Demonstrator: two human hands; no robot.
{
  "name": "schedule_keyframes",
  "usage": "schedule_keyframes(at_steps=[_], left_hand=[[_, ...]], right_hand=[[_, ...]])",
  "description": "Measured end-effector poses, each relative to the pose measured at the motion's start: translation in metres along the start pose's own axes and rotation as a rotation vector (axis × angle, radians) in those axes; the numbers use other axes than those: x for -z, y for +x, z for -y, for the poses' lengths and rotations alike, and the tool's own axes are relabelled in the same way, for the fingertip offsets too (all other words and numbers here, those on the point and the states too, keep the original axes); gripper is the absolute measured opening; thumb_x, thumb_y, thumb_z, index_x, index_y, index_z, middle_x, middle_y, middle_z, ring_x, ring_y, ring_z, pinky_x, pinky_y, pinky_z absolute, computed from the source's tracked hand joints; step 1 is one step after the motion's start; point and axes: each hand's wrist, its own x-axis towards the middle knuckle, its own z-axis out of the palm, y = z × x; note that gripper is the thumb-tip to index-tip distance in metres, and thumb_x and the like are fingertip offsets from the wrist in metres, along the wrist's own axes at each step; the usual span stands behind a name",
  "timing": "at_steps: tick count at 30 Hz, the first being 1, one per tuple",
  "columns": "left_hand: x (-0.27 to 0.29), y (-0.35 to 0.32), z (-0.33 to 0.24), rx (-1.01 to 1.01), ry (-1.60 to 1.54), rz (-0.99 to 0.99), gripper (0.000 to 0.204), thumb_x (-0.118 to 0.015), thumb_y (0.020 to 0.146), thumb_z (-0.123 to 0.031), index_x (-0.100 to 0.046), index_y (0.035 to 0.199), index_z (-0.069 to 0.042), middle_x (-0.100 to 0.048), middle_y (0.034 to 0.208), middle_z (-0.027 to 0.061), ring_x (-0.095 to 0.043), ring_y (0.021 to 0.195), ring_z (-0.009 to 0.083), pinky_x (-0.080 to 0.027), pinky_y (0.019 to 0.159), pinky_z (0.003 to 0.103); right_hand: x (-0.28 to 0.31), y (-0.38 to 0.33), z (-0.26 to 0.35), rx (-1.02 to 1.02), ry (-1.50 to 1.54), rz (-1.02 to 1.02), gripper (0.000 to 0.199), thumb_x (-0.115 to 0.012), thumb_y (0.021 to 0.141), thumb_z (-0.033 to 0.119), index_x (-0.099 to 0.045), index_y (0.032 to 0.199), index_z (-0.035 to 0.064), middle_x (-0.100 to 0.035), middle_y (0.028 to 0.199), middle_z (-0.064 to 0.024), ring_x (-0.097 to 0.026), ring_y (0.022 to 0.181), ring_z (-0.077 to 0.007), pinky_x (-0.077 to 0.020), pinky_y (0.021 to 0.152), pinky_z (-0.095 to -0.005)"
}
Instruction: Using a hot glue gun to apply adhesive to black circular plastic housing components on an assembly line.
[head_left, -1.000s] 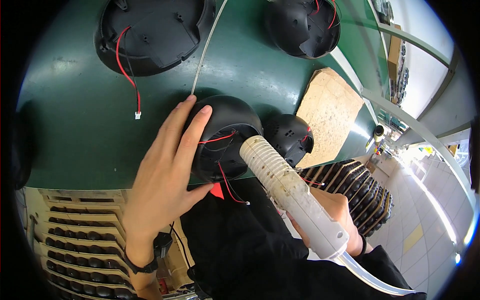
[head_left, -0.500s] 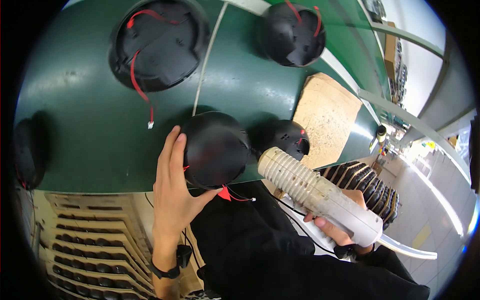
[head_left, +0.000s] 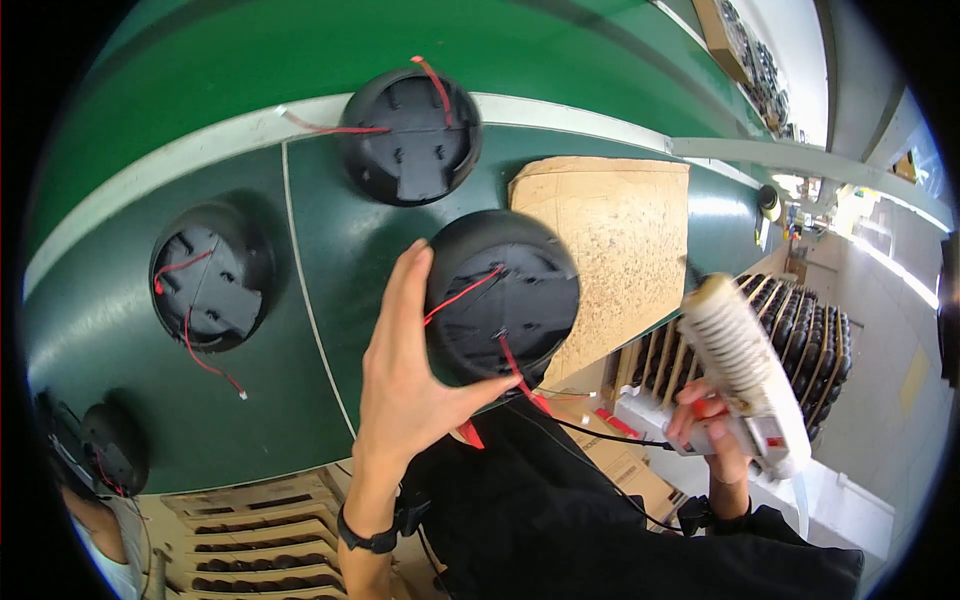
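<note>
My left hand (head_left: 408, 385) grips the near-left rim of a round black plastic housing (head_left: 505, 295), fingers along its side and thumb at its lower edge. The inner side of the housing shows, with moulded parts and red wires. One wire runs past the thumb. In my right hand (head_left: 715, 430) is a white hot glue gun (head_left: 750, 370) with a ribbed barrel, tilted with its nozzle end up and to the left. The gun is apart from the housing, to its right. A clear glue stick trails from its rear.
More black housings with red wires lie on the green table, one behind (head_left: 415, 135) and one at left (head_left: 210, 280). Stained cardboard (head_left: 620, 250) lies at right. Racks of black parts (head_left: 800, 340) stand below. Another person's arm (head_left: 95, 515) shows at lower left.
The housing in my left hand now shows its wired inner side instead of its smooth face. My right hand has drawn the glue gun away to the right and tilted it up. The view has shifted.
</note>
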Motion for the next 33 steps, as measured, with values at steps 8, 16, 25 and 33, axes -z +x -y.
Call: schedule_keyframes(at_steps=[8, 16, 25, 33], left_hand=[[-0.083, 0.083, -0.022, -0.062, 0.243, 0.114, 0.116, -0.096, 0.056, -0.02, -0.032, 0.151, 0.0, -0.038, 0.155, 0.0257, -0.042, 0.141, 0.0418, -0.04, 0.116, 0.045], [-0.028, 0.062, -0.051, 0.23, 0.054, 0.026, 0.061, -0.082, 0.079, -0.009, -0.061, 0.135, 0.001, -0.071, 0.118, 0.0135, -0.067, 0.114, 0.0222, -0.054, 0.098, 0.039], [-0.008, 0.108, 0.031, 0.086, 0.263, -0.244, 0.121, -0.093, 0.069, -0.02, -0.014, 0.159, 0.0, -0.028, 0.16, 0.0233, -0.037, 0.145, 0.0327, -0.032, 0.119, 0.043], [0.0, 0.101, 0.039, 0.023, 0.29, -0.408, 0.116, -0.098, 0.059, -0.017, -0.033, 0.153, 0.0, -0.042, 0.15, 0.0201, -0.048, 0.135, 0.0323, -0.041, 0.114, 0.043]], right_hand=[[0.047, -0.009, -0.031, 0.048, 0.134, -0.151, 0.031, -0.063, 0.097, 0.03, -0.055, 0.111, 0.0039, -0.06, 0.116, -0.0187, -0.066, 0.071, -0.0249, -0.0508, 0.056, -0.0311], [0.072, -0.017, -0.072, -0.128, 0.313, -0.111, 0.027, -0.069, 0.096, 0.029, -0.06, 0.106, 0.0057, -0.064, 0.115, -0.0186, -0.068, 0.072, -0.0262, -0.0529, 0.058, -0.0322], [0.066, 0.001, -0.065, -0.204, 0.016, 0.082, 0.029, -0.06, 0.07, -0.005, -0.074, 0.094, 0.0015, -0.075, 0.083, -0.01, -0.074, 0.073, -0.0217, -0.0565, 0.065, -0.0283], [0.043, -0.013, -0.075, -0.133, -0.1, 0.039, 0.015, -0.068, 0.07, -0.003, -0.073, 0.083, 0.0015, -0.072, 0.073, -0.01, -0.072, 0.064, -0.022, -0.0544, 0.06, -0.029]])
